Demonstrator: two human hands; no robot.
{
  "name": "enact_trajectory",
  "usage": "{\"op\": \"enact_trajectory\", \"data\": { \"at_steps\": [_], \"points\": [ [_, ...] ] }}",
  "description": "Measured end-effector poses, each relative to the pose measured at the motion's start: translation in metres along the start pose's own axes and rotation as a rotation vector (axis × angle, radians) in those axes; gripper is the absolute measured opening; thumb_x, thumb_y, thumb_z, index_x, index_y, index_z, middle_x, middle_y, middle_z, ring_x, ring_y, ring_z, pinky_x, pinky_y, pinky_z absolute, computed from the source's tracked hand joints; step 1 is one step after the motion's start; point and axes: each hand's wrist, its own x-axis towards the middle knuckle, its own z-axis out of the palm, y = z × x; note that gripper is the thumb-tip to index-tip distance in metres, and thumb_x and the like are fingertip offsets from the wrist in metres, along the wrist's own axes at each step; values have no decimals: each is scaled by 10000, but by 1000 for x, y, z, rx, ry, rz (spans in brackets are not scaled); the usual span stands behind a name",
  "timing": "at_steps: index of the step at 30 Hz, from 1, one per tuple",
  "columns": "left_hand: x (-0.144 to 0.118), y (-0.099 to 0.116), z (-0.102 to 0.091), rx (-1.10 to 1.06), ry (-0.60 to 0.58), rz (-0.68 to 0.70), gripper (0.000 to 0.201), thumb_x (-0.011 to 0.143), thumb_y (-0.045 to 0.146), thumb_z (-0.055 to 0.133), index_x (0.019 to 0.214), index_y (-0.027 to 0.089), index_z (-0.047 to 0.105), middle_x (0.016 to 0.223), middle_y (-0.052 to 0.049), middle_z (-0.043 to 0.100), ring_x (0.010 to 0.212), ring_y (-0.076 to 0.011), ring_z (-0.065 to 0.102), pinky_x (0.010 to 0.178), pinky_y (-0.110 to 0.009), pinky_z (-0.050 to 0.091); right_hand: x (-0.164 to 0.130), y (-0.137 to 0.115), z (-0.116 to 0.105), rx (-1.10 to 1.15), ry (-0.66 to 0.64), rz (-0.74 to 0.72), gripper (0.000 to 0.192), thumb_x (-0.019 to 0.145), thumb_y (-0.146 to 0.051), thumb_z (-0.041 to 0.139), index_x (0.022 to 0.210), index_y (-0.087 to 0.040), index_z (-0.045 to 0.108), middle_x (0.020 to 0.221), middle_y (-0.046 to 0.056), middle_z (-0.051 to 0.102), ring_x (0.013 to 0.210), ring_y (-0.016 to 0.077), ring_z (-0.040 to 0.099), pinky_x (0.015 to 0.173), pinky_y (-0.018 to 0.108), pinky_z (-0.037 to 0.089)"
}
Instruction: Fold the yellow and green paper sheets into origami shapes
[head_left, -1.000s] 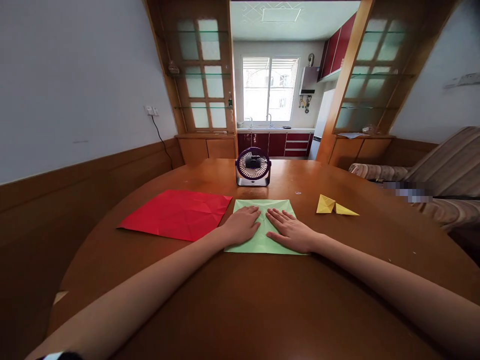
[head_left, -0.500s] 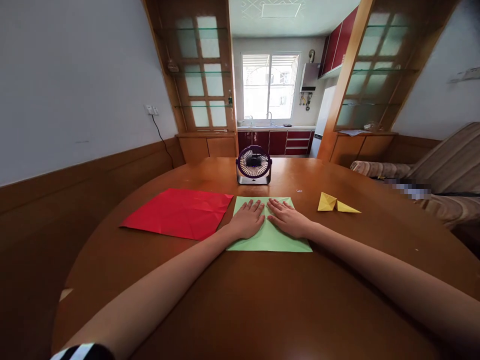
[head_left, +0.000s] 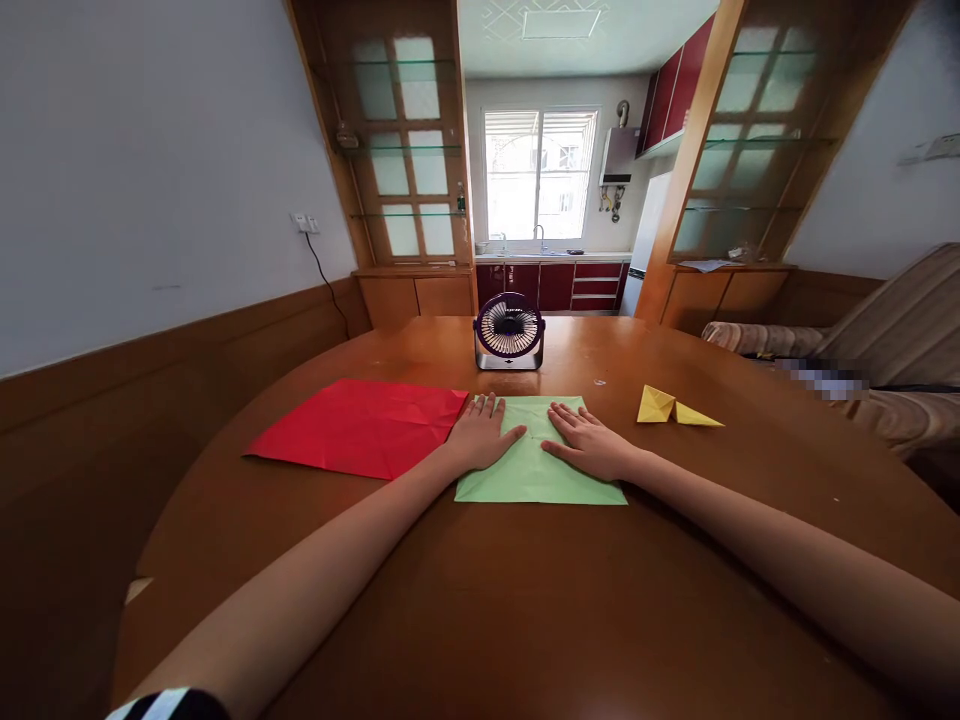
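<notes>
Dining room with wood wainscot, a kitchen visible through the doorway at upper centre; the work surface is a round brown table (head_left: 525, 600) filling the lower frame.

Your left hand (head_left: 480, 435) lies palm down, fingers spread flat, on the left edge of the green paper (head_left: 536, 480), its outer fingers reaching onto the bare table. Your right hand (head_left: 589, 440) lies flat on the sheet's right half, fingers (head_left: 562, 415) loosely spread and pointing toward the far edge. Neither hand pinches anything.

The green paper sits at frame centre, directly under both hands; a fold crease runs between them, away from you (both hands equally near it).

Just left, touching or nearly so, lies a creased red sheet (head_left: 360, 430). Beyond the far edge stands a small purple fan (head_left: 509, 331), apart from the paper. To the right, well apart, rests a folded yellow paper piece (head_left: 675, 408). Nothing obstructs the sheet.
</notes>
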Motion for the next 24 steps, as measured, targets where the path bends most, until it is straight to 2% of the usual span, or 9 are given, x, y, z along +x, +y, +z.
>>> {"op": "enact_trajectory", "data": {
  "at_steps": [4, 6, 8, 11, 15, 18, 20, 22, 24],
  "points": [
    [-9, 9, -12, 71, 87, 26, 691, 969, 555, 320, 1403, 30, 437, 1510, -229, 343, 1420, -363, 282, 1168, -484, 175, -5, 4, 1, 4, 28, -5, 876, 896, -745, 232, 1512, -126, 296, 1562, 156, 252, 1461, 304, 210, 1198, 506, 169],
    [-18, 15, -19, 118, 150, 126, 536, 983, 429, 363, 1322, 48, 527, 1421, -221, 478, 1340, -348, 418, 1143, -490, 238, -6, 4, 1, 6, 24, -4, 881, 895, -747, 229, 1513, -122, 292, 1562, 154, 251, 1462, 303, 208, 1200, 501, 169],
    [-31, 19, -24, 110, 159, 273, 430, 982, 336, 380, 1287, 93, 561, 1349, -174, 560, 1246, -310, 517, 1075, -454, 358, -6, 3, 0, 12, 23, -8, 881, 901, -740, 222, 1513, -111, 287, 1563, 158, 245, 1466, 297, 196, 1203, 497, 161],
    [-53, 20, -28, 50, 115, 454, 416, 996, 358, 377, 1303, 143, 557, 1362, -132, 555, 1224, -270, 541, 1042, -404, 409, -6, 1, -1, 21, 22, -17, 869, 913, -720, 239, 1506, -88, 296, 1560, 178, 248, 1467, 295, 197, 1201, 505, 164],
    [-71, 9, -31, -47, -12, 462, 532, 1007, 478, 338, 1445, 187, 418, 1523, -105, 376, 1393, -265, 366, 1151, -414, 277, -9, -1, -5, 27, 118, -49, 738, 939, -621, 363, 1440, -82, 424, 1534, 218, 309, 1435, 337, 283, 1173, 552, 221],
    [-74, 2, -33, -103, -123, 465, 690, 958, 620, 356, 1517, 222, 278, 1584, -85, 220, 1460, -276, 211, 1191, -441, 172, -18, -5, -11, 75, 252, -214, 468, 969, -448, 432, 1326, -171, 558, 1466, 174, 442, 1346, 322, 430, 1113, 566, 332],
    [-74, 0, -34, -118, -146, 485, 797, 905, 691, 398, 1532, 230, 226, 1592, -90, 177, 1469, -287, 167, 1193, -457, 150, -26, -9, -17, 134, 261, -376, 339, 979, -343, 443, 1242, -215, 615, 1354, 135, 557, 1225, 270, 545, 1024, 500, 453],
    [-75, -1, -33, -113, -123, 503, 843, 872, 717, 438, 1530, 231, 232, 1588, -101, 196, 1464, -299, 185, 1187, -471, 165, -32, -13, -21, 175, 226, -505, 286, 979, -282, 447, 1162, -214, 658, 1200, 115, 648, 1086, 227, 617, 937, 429, 517],
    [-76, 0, -34, -88, -53, 539, 779, 885, 684, 459, 1500, 228, 317, 1566, -114, 272, 1439, -304, 266, 1172, -472, 212, -35, -15, -24, 215, 210, -558, 273, 977, -256, 453, 1123, -198, 676, 1101, 110, 680, 1010, 207, 637, 890, 390, 536]
  ]
}}
